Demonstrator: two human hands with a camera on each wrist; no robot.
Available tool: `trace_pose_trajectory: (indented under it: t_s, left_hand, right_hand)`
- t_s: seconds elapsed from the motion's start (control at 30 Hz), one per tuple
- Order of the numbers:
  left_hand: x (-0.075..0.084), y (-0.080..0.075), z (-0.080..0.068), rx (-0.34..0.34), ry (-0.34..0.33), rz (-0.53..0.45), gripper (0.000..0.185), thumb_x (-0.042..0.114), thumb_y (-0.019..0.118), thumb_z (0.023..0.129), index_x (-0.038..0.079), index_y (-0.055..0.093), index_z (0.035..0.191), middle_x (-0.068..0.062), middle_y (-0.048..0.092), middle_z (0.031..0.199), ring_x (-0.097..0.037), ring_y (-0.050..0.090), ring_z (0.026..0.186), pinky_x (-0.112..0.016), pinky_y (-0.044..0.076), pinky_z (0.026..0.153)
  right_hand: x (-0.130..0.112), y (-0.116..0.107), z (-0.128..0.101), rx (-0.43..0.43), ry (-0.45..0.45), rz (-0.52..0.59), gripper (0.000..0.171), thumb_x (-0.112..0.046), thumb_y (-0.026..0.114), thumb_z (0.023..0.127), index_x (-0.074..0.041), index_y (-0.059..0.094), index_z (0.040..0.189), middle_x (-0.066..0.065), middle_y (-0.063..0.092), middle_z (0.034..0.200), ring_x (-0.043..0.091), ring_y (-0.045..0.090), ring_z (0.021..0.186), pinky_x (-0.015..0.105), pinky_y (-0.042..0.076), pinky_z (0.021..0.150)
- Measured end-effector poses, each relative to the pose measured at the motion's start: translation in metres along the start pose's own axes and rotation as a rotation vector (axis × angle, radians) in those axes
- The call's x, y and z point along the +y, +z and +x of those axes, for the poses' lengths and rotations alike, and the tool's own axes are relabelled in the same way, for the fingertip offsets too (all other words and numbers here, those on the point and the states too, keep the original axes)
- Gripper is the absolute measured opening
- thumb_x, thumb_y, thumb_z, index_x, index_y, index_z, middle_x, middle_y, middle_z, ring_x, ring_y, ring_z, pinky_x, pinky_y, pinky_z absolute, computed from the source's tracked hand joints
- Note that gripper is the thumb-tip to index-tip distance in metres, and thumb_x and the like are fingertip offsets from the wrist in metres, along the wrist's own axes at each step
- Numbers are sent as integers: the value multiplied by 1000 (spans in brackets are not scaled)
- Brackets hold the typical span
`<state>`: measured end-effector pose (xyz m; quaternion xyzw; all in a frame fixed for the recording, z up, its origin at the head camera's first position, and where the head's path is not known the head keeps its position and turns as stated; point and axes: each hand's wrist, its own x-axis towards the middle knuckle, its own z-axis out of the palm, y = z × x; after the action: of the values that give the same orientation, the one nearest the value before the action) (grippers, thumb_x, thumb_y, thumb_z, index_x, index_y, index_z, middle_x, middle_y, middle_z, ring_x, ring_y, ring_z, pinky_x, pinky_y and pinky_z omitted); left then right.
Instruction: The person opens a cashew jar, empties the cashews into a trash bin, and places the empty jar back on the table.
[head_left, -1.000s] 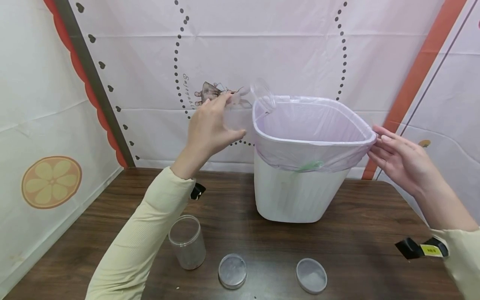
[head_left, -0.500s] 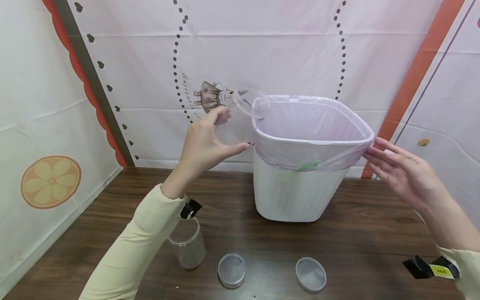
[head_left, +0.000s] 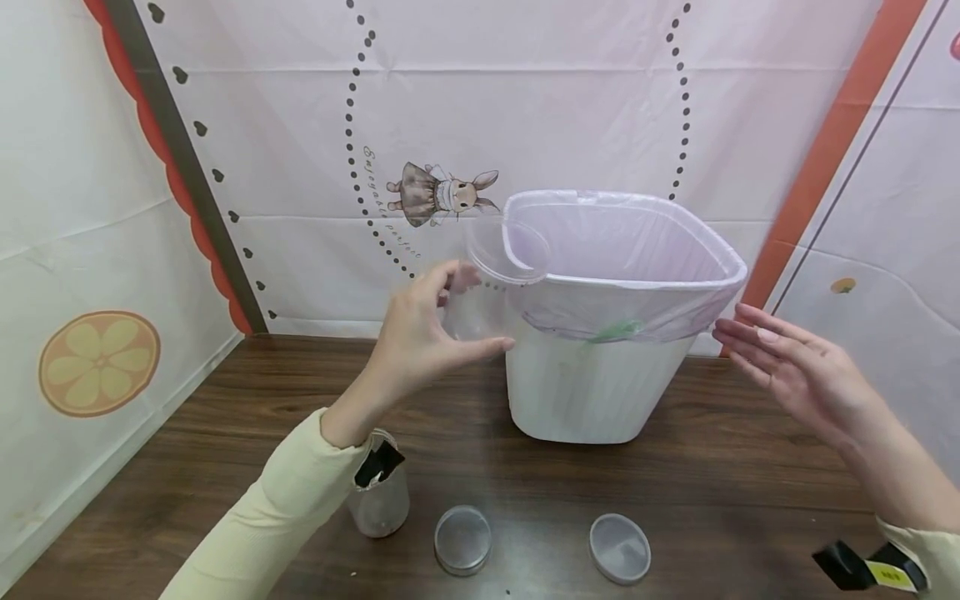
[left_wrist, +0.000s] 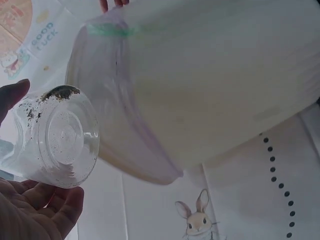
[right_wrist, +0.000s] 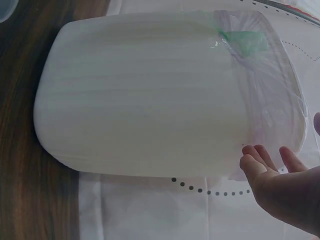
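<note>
Since a second ago the left hand (head_left: pixel 420 333), fingers curled round the clear jar (head_left: pixel 487 275), has lowered it from its tipped pose to upright beside the bin (head_left: pixel 592 392) rim, while the right hand (head_left: pixel 795 375), fingers straight and holding nothing, has left the liner (head_left: pixel 622 250): emptying looks finished.

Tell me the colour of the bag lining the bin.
The bag is pale lilac and see-through, clearest in the head view.

"GOOD LUCK" on backdrop (left_wrist: pixel 44 34); cursive line beside rabbit print (head_left: pixel 442 193) unreadable.
</note>
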<state>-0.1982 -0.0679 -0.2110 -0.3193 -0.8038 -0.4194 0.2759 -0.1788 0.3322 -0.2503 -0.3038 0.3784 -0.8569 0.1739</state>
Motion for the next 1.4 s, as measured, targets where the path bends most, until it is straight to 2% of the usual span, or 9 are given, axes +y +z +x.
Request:
trace_pose_trajectory:
  t_s: [0.27, 0.43, 0.57, 0.8, 0.93, 1.2, 1.4]
  left_hand:
    - [6, 8, -20, -58, -50, -82, 68, 29, 85, 57, 10, 54, 114, 2, 61, 103, -11, 55, 90, -30, 48, 76]
    - [8, 17, -29, -76, -49, -127, 68, 28, 85, 56, 10, 55, 114, 4, 63, 95, -9, 58, 81, -27, 50, 67]
    - [9, 24, -37, -85, -50, -130, 65, 29, 85, 56, 11, 57, 112, 6, 61, 93, -7, 55, 79, -25, 49, 64]
    - [9, 39, -50, -113, -38, -138, 69, 28, 85, 55, 6, 57, 115, 0, 57, 106, -9, 54, 91, -24, 48, 76]
    - [10, 48, -58, -140, -46, -173, 69, 27, 85, 55, 4, 57, 115, -1, 57, 106, -9, 54, 92, -24, 48, 78]
    - [11, 65, -72, -228, -91, -241, 78, 23, 85, 56, 1, 52, 124, -6, 57, 110, -11, 54, 100, -21, 46, 85]
    - [9, 79, -84, -264, -110, -264, 79, 20, 85, 57, 2, 50, 125, -7, 56, 115, -13, 54, 103, -21, 46, 86]
  right_hand:
    - [11, -2, -5, -46, 13, 39, 47, 3, 10, 97, 6, 39, 134, 23, 44, 133, 29, 42, 124, 34, 34, 101]
    - [18, -1, -7, -30, 17, -20, 47, 5, 12, 96, 4, 41, 133, 21, 46, 132, 27, 44, 123, 32, 35, 100]
    - [25, -1, -8, -56, 14, -26, 48, 6, 11, 95, 4, 39, 134, 22, 46, 132, 27, 42, 124, 32, 35, 100]
    - [34, -1, -11, -82, 14, 22, 48, 7, 9, 95, 7, 37, 134, 24, 43, 133, 30, 40, 125, 34, 32, 102]
    - [38, 0, -12, -98, 27, 46, 48, 6, 8, 95, 7, 35, 135, 24, 41, 135, 29, 38, 127, 34, 30, 103]
    - [48, 0, -16, -106, 59, 25, 50, 5, 7, 95, 5, 35, 136, 21, 41, 136, 27, 37, 128, 32, 30, 104]
    - [53, -1, -19, -114, 67, 19, 50, 5, 6, 95, 4, 34, 137, 21, 40, 137, 25, 35, 129, 31, 28, 104]
